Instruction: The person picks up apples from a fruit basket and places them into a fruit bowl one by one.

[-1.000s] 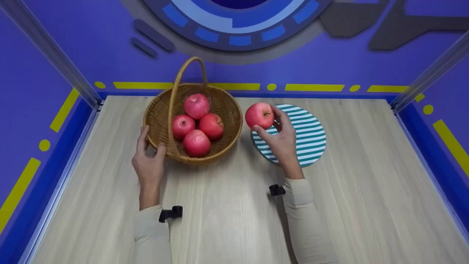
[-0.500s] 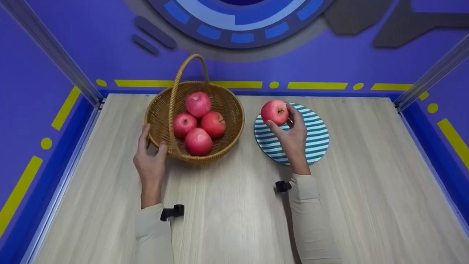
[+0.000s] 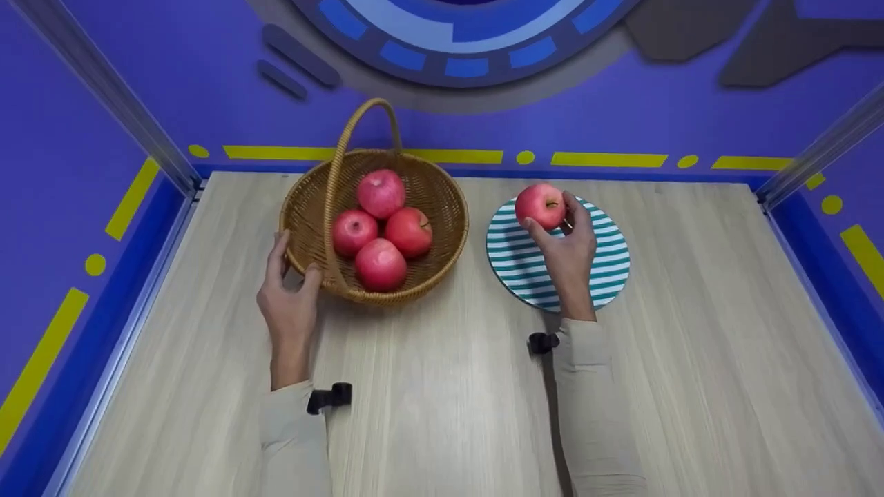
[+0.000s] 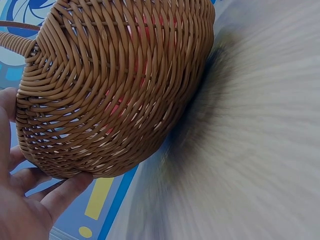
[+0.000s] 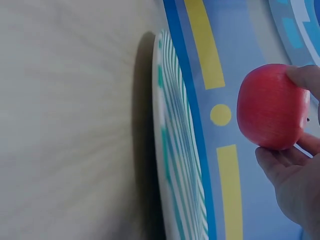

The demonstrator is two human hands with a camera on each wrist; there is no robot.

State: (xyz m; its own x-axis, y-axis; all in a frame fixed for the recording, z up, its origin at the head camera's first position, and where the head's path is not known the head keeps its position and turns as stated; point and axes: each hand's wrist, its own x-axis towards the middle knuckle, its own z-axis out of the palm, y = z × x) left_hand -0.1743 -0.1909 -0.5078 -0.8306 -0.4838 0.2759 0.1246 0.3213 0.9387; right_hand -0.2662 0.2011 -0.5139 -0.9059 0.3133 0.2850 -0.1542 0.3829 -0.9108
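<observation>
My right hand [image 3: 571, 255] holds a red apple [image 3: 540, 206] between thumb and fingers, over a round plate [image 3: 608, 273] with teal and white stripes. In the right wrist view a gap shows between the apple [image 5: 270, 106] and the plate [image 5: 175, 140]. My left hand [image 3: 289, 304] grips the left front side of a brown wicker basket [image 3: 442, 266], thumb and fingers spread at its rim. Several red apples [image 3: 380, 264] lie inside the basket. From the left wrist view, fingers [image 4: 67, 192] touch the outside of the weave, and the apples show only as red through its gaps.
The basket's tall arched handle [image 3: 333, 200] rises above the rim. Basket and plate stand toward the back of a light wooden table [image 3: 442, 400], enclosed by blue-purple panels [image 3: 469, 128] with yellow marks at the back and both sides.
My right hand has carried the apple rightward, away from the basket's side to above the plate. My left hand keeps its place at the basket. The head view has shifted slightly.
</observation>
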